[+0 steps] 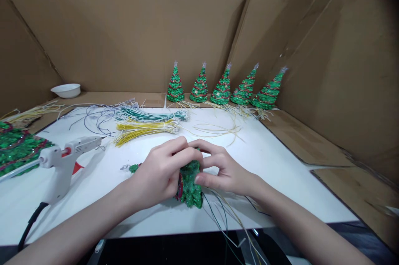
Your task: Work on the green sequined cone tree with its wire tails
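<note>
Head view shows both hands meeting over a small green glittered Christmas tree (pixel 189 184) lying tilted on the white table (pixel 280 165). Left hand (pixel 158 175) wraps its fingers over the top and left side of the tree, grasping it; right hand (pixel 222 169) pinches the tree's upper right edge between thumb and fingertips, so the tree sits squeezed between the two grips, its base bulging out just below them. Thin green and yellow wires (pixel 222 219) trail from under the right hand toward the near table edge. Left of the left hand, apart from it, a white hot glue gun (pixel 65 161) stands on the table with its nozzle pointing toward the bundles. Beyond the hands lie a yellow wire bundle (pixel 145 128) and a green wire bundle (pixel 149 114). Farther back, well apart from the grip, five finished trees (pixel 222 88) stand in a row against the cardboard wall (pixel 124 36). A white bowl (pixel 65 90) sits at the far left.
</note>
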`<state>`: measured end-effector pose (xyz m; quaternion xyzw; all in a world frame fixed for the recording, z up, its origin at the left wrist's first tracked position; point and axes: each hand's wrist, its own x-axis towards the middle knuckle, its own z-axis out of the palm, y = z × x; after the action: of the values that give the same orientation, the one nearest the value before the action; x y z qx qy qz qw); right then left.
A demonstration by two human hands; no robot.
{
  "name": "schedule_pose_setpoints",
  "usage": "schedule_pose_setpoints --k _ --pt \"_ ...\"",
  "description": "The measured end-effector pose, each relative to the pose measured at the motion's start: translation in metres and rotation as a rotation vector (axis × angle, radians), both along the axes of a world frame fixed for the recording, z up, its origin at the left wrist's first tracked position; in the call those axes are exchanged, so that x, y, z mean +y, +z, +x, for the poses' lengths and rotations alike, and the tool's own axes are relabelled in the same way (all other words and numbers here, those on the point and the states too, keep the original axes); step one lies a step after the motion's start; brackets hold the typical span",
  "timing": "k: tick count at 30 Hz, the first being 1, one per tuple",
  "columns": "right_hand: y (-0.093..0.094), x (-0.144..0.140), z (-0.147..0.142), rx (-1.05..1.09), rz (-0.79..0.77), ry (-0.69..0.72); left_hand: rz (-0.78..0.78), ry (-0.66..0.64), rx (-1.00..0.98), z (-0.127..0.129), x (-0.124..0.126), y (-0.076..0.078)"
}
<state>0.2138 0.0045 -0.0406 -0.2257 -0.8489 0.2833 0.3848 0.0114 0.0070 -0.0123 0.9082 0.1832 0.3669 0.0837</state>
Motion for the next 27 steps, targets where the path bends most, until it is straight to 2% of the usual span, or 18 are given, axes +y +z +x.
schedule_pose_setpoints --k 13,27 --pt "-0.0001 0.0003 0.0005 -0.023 0.008 0.007 -0.116 -0.004 0.045 -0.0019 -0.0024 0.0023" --pt "0.0029 -0.0033 0.0020 -0.079 0.027 -0.019 -0.134 0.000 0.103 -0.0049 -0.0033 0.0032"
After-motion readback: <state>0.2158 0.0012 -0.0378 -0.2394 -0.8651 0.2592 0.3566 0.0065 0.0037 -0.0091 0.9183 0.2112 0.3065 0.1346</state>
